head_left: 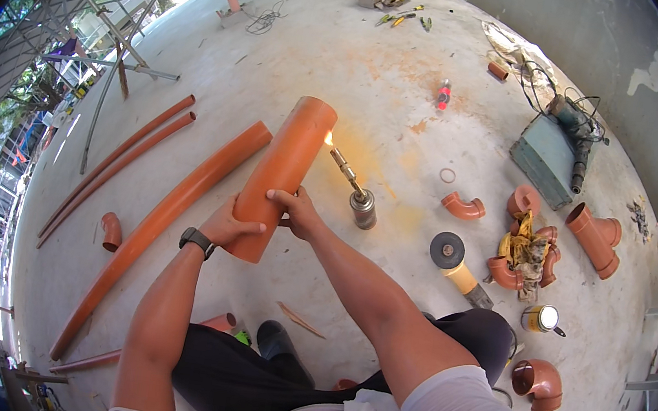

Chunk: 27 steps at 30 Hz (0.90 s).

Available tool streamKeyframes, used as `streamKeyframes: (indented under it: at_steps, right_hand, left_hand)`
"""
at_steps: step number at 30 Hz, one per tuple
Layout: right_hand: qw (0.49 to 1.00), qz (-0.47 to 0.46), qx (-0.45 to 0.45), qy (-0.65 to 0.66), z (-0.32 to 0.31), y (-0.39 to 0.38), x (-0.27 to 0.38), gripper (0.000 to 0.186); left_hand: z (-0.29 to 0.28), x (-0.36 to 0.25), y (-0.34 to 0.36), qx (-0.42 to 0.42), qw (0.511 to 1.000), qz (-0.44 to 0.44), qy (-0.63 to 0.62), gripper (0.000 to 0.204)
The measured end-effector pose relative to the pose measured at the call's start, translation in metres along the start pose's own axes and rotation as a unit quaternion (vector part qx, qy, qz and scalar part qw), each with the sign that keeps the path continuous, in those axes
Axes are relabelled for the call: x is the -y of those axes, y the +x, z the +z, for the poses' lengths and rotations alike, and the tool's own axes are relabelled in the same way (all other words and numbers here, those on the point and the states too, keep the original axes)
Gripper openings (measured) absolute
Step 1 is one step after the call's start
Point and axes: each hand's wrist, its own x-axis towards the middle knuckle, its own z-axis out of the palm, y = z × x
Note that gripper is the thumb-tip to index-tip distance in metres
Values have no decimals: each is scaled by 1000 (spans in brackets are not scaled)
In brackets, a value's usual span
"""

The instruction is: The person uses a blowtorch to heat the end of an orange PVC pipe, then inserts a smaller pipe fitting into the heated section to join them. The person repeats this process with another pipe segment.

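Both our left fingers (250,228) and right fingers (279,196) are clasping the orange pipe (293,152) around its near end; we are holding its far end beside the torch (363,207)'s flame (329,137), and should be rotating it steadily for even heating.

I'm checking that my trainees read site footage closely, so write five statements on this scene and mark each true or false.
1. The left hand and right hand both hold a wide orange pipe. True.
2. A yellow-bodied grinder lies to the right of the gas torch. True.
3. The gas torch is unlit. False: a flame shows at its nozzle, near the pipe's far end.
4. A dark watch is on the left wrist. True.
5. The grey-green box is left of the held pipe. False: the grey-green box is to its right.
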Motion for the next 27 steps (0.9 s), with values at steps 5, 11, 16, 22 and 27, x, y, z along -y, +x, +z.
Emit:
streamKeyframes:
  at_steps: [5,11,16,22,27]
  right_hand:
    - [999,12,27,19,0,5,-8,85]
    - [999,3,33,18,12,-1,8,88]
    - [1000,-8,-1,14,13,-1,12,93]
    - [997,19,-61,33,13,0,7,97]
    - [995,-59,-78,24,26,-3,7,84]
  left_hand:
    - [-10,-1,-4,69,989,-18,-128,111]
    - [1,-18,-4,-39,999,-6,-6,114]
    - [8,-24,-2,-93,991,13,97,123]
    - [33,-44,-11,-184,936,-53,296,126]
    - [47,-36,-15,-223,888,-36,401,129]
